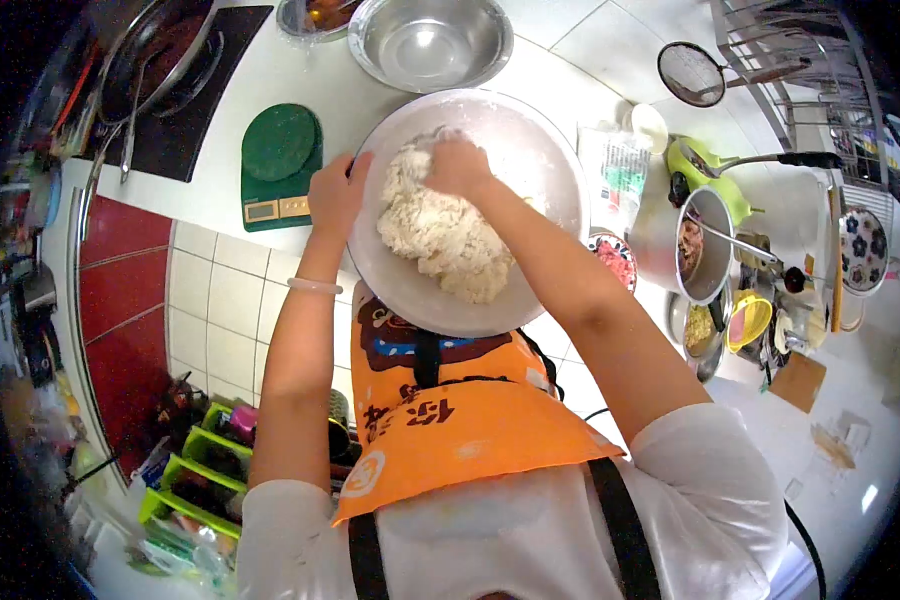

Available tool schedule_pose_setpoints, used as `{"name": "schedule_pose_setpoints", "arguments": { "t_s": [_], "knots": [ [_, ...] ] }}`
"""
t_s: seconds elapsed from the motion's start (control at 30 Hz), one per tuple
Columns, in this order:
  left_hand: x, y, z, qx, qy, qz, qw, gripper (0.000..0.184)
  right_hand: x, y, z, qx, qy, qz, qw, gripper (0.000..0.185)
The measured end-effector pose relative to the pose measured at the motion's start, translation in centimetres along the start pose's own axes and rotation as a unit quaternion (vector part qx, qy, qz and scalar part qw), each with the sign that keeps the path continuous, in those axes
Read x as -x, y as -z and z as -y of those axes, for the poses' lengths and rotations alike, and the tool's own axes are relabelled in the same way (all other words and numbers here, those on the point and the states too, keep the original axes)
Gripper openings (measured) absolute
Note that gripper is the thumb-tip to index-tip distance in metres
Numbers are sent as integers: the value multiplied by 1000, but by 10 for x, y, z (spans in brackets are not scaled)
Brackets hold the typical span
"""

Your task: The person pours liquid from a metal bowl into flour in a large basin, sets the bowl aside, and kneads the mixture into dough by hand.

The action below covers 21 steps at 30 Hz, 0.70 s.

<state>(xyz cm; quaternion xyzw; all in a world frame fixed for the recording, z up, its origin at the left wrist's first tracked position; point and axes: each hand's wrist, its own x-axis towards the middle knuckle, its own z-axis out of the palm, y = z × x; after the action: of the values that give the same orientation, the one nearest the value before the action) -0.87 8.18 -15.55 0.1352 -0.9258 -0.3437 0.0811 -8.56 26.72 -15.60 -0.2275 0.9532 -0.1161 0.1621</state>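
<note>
A wide white basin (555, 150) stands at the counter's edge in front of me, its inner wall dusted with flour. Inside lies a shaggy, lumpy mass of pale dough (450, 245), with loose flour at its far end. My left hand (338, 188) grips the basin's left rim, the fingers partly hidden by the wall. At the dough's far end is my right hand (458, 166), its fingers curled into the floury dough and the fingertips hidden.
A green kitchen scale (282, 160) sits left of the basin. Behind stands a steel bowl (430, 45). To the right are a bowl of pink chopped food (615, 262), a tall pot (660, 240) and a yellow strainer (755, 320). A pan (160, 60) rests on the far-left stove.
</note>
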Motion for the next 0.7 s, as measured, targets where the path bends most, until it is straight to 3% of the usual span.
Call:
{"name": "schedule_pose_setpoints", "arguments": {
  "t_s": [0.03,0.1,0.17,0.27,0.4,0.47,0.6,0.7],
  "knots": [
    [-2,1,-1,3,11,6,1000,41,13,4,4,53,72,2,996,48],
    [-2,3,1,6,23,12,1000,42,47,31,16,79,41,122,988,52],
    [-4,2,2,5,13,3,1000,43,85,25,10,156,85,73,981,51],
    [-3,0,2,10,18,1,1000,43,130,28,9,140,71,87,984,58],
    [-4,-6,5,13,-17,-36,999,42,136,12,7,117,38,158,980,51],
    [-5,-4,3,40,17,-4,999,40,121,-6,3,85,57,109,989,42],
    [-5,-7,4,55,-2,-20,998,37,70,-37,-2,110,72,30,991,40],
    [-9,-2,2,68,-21,-20,997,36,55,-40,5,116,2,-10,993,35]
  ]
}}
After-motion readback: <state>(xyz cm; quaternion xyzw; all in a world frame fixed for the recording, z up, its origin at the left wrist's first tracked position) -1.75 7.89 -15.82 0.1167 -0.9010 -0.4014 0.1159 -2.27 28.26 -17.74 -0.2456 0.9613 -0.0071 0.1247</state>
